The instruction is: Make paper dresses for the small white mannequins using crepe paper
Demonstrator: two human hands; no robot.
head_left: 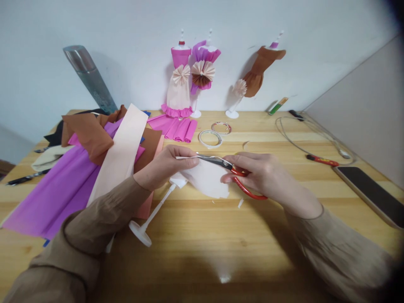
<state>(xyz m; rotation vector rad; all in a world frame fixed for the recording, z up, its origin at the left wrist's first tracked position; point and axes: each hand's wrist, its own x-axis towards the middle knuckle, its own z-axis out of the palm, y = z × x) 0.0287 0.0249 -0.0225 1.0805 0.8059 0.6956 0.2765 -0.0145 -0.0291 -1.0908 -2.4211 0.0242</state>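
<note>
Two tan sleeves reach in from the near edge of the worktop (202, 261). The left hand (164, 166) pinches the top edge of a white paper piece (206, 179), which seems to be wrapped on a small white mannequin stand (151, 219); the stand's stem slants down-left to its round base. The right hand (265, 174) grips one pair of red-handled scissors (235, 172), blades pointing left along the paper's top edge, between the two hands. Behind stand three dressed mannequins (179, 80), two tape rolls (210, 139), a heap of coloured crepe paper (78, 168), and one phone (369, 191) at right.
</note>
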